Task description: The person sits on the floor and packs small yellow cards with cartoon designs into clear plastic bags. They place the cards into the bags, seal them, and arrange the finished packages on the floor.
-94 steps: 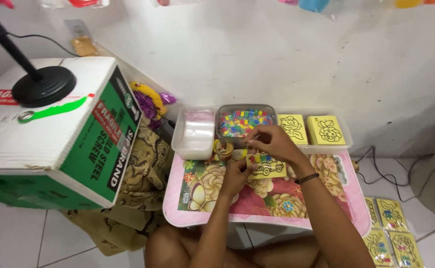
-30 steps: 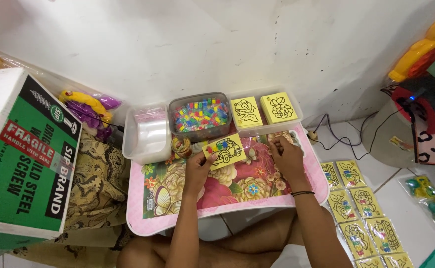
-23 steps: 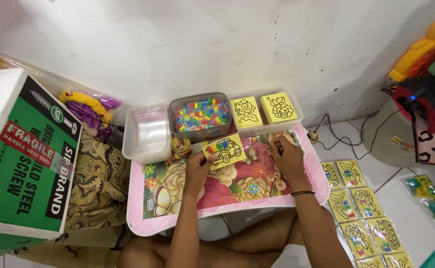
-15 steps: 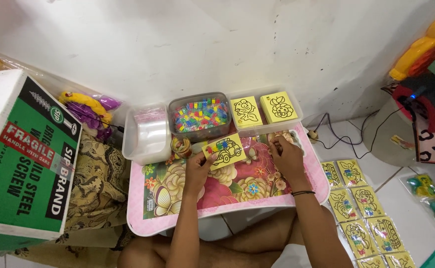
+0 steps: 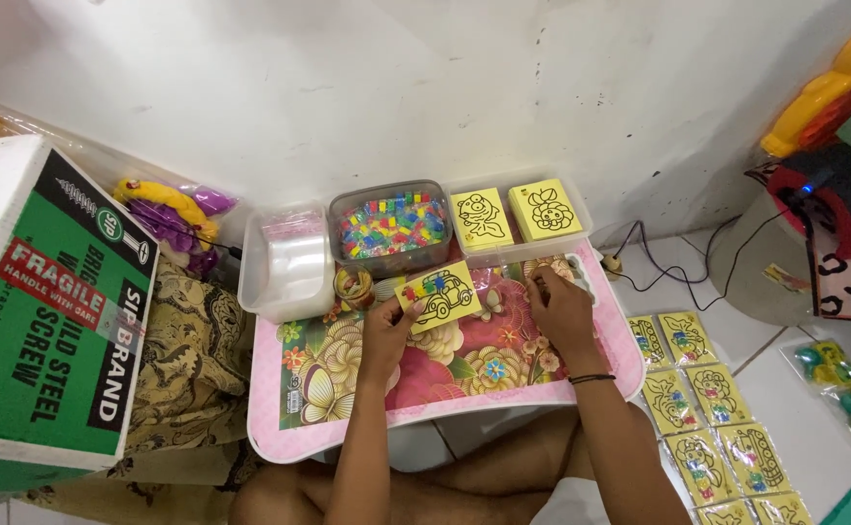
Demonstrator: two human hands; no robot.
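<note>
My left hand (image 5: 387,333) holds a small yellow card with a car outline (image 5: 437,296) above the pink flowered table (image 5: 299,428). My right hand (image 5: 559,308) rests flat on the table near its right edge, fingers on a clear plastic sleeve; whether it grips it I cannot tell. Behind the card stands a clear tub of small coloured pieces (image 5: 392,226). A tray to its right holds two stacks of yellow outline cards (image 5: 516,214). A roll of bands (image 5: 352,285) sits beside my left hand.
A clear bin of plastic bags (image 5: 287,261) stands left of the tub. A large green and white cardboard box (image 5: 41,311) fills the left side. Several bagged yellow cards (image 5: 707,423) lie on the floor at right, near cables and toys.
Since three seconds ago the view has swung right and both hands came off the tub. In the last second nothing has visibly changed.
</note>
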